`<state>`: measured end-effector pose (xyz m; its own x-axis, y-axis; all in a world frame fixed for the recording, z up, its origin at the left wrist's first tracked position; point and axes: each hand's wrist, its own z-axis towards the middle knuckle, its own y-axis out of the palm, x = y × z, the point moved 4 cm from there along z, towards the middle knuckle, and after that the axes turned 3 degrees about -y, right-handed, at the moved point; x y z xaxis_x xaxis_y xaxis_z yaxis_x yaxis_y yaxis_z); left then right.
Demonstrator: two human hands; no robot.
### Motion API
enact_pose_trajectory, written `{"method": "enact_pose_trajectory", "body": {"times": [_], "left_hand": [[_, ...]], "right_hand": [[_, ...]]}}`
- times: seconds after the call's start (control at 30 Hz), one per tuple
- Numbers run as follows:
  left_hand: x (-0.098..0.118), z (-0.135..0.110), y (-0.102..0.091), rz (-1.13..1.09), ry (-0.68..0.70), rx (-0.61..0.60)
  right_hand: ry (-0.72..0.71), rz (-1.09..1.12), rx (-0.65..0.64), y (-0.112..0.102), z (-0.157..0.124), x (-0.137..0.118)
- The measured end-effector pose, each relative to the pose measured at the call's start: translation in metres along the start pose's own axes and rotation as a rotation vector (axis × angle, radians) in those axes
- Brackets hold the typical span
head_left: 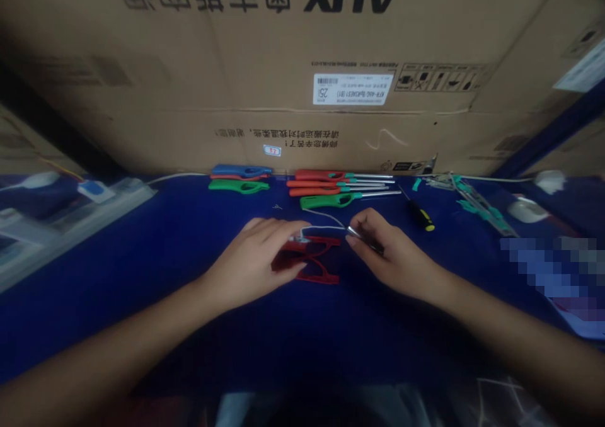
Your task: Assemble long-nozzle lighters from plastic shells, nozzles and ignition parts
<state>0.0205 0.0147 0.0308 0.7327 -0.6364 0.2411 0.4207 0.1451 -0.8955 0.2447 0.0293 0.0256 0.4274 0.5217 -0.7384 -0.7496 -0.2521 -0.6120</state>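
My left hand curls over the left ends of two red lighter handle halves, which lie side by side on the blue table. Under its index finger is a small clear part; the palm hides the rest of what it holds. A thin white wire runs from there to my right hand. That hand pinches a short metal tube, and the wire meets the tube's left end. Another stretch of wire loops up behind, towards the finished-looking lighters.
Along the cardboard lie red and green long-nosed lighters and blue and green handle shells. A screwdriver lies right of them, near teal and metal parts. Clear plastic lines the left side.
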Motion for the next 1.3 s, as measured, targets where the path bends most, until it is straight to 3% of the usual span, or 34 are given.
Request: {"method": "enact_pose_trajectory", "body": {"times": [0.13,0.33,0.57,0.73,1.0,1.17,1.3], "left_hand": [[0.003,-0.003,0.002,-0.030,0.029,0.006],[0.004,-0.008,-0.002,-0.109,0.051,0.170],[0.009,-0.006,-0.008,-0.063,0.103,0.141],[0.009,-0.007,-0.010,-0.074,0.140,0.178],[0.010,-0.010,-0.017,-0.066,0.211,0.268],[0.012,-0.010,-0.024,-0.031,0.246,0.275],[0.011,-0.009,-0.023,-0.011,0.208,0.259]], "right_hand": [[-0.039,0.026,0.043,-0.005,0.002,0.003],[-0.146,-0.005,0.025,-0.004,0.000,-0.002],[-0.374,-0.119,0.021,-0.006,-0.003,-0.014],[-0.347,-0.138,0.014,-0.008,-0.003,-0.015],[-0.173,-0.052,-0.026,-0.004,-0.002,-0.006],[-0.269,-0.106,-0.093,-0.003,0.001,-0.012],[-0.272,-0.133,-0.229,0.002,0.000,-0.011]]}}
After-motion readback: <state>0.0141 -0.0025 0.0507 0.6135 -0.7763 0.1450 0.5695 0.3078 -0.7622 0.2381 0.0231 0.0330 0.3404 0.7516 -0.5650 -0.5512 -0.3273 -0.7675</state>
